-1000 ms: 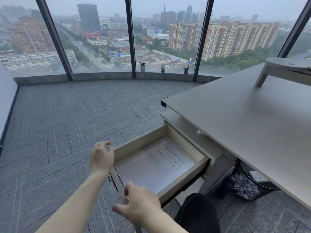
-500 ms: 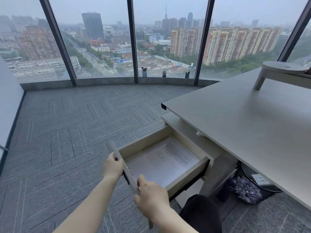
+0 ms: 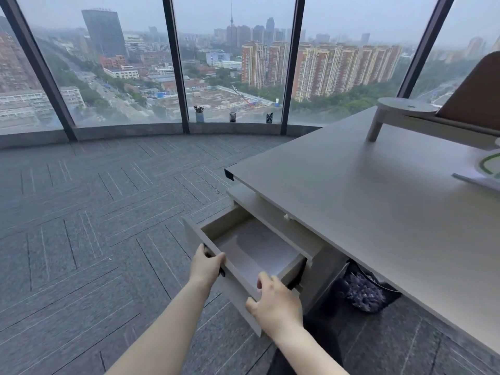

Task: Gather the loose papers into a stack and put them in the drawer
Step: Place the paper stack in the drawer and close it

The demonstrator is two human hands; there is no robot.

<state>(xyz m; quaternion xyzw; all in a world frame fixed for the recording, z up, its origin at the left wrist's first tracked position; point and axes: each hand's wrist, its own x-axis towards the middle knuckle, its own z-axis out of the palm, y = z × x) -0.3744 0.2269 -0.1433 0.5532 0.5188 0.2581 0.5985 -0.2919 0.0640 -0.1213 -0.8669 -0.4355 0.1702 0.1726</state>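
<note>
Both hands are on the drawer [image 3: 244, 266] front, at 6 o'clock in the view. The left hand [image 3: 206, 266] curls its fingers over the top edge at the dark handle; the right hand [image 3: 274, 301] grips the same edge nearer the corner, thumb on the outside. The drawer stands part open under the desk [image 3: 365, 201], and the papers [image 3: 254, 253] lie flat inside, blurred. Bare grey carpet [image 3: 94, 226] spreads wide from 8 to 11 o'clock. A bin [image 3: 362, 290] sits under the desk at 4 o'clock. Windows [image 3: 232, 63] curve across 12 o'clock.
</note>
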